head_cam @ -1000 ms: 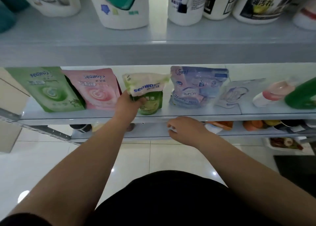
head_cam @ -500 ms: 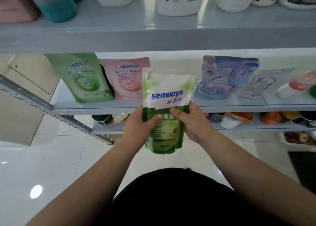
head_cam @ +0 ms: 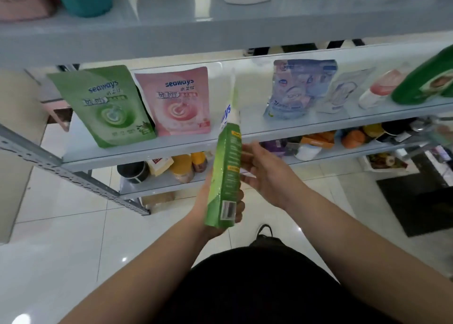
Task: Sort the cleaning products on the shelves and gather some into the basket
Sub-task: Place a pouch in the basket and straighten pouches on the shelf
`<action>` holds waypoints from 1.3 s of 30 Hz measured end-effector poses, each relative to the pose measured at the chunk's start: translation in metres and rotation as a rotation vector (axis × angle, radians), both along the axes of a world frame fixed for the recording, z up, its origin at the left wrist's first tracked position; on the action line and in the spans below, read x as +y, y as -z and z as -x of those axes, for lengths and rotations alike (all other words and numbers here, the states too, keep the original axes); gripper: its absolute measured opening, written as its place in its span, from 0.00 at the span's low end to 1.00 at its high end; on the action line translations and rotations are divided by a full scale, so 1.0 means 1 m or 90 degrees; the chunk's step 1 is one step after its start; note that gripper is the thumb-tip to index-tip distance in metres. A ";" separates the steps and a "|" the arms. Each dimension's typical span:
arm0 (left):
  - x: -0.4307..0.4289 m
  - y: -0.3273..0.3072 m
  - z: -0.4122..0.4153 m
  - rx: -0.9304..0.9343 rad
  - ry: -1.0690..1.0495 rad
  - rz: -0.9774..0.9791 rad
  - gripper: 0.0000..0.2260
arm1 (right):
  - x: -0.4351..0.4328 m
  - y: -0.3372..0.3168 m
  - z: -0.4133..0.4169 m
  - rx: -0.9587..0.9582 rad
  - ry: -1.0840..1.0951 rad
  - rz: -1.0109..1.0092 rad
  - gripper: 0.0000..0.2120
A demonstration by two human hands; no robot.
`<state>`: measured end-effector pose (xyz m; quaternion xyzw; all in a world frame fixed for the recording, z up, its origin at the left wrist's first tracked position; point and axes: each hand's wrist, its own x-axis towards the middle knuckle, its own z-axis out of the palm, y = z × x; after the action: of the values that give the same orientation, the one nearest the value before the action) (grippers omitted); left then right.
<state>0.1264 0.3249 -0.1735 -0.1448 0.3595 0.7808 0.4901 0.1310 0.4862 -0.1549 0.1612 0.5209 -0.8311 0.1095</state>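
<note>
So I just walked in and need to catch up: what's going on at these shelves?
A person stands at the shelving, holding a green and white Seaways pouch off the shelf, turned edge-on. The left hand grips its lower end; the right hand is open with its fingers against the pouch's side. A green pouch, a pink pouch and a blue pouch stand on the middle shelf. No basket is in view.

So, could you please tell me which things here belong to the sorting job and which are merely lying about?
Part of the job:
- green seaways pouch, held in the left hand, right hand open beside it
- green pouch, pink pouch and blue pouch on the middle shelf
- green bottle

Just lying about:
- black mat
- orange items on the lower shelf

No basket is in view.
</note>
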 end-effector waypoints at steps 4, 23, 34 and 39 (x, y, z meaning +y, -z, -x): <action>0.008 0.001 -0.021 -0.066 0.211 -0.286 0.13 | -0.008 0.007 -0.020 -0.064 -0.011 0.041 0.21; 0.090 0.010 -0.027 0.448 0.105 0.279 0.31 | 0.129 -0.001 -0.034 0.174 0.054 -0.052 0.24; 0.173 -0.007 -0.077 0.214 -0.034 0.267 0.25 | 0.199 0.029 -0.030 -0.151 -0.060 0.098 0.17; 0.175 -0.007 -0.086 0.176 -0.056 0.288 0.20 | 0.199 0.039 -0.029 -0.175 -0.063 0.117 0.14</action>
<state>0.2124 0.5000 -0.1669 -0.1579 0.5815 0.7136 0.3572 0.1599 0.6848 -0.1941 0.2369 0.4304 -0.8387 0.2349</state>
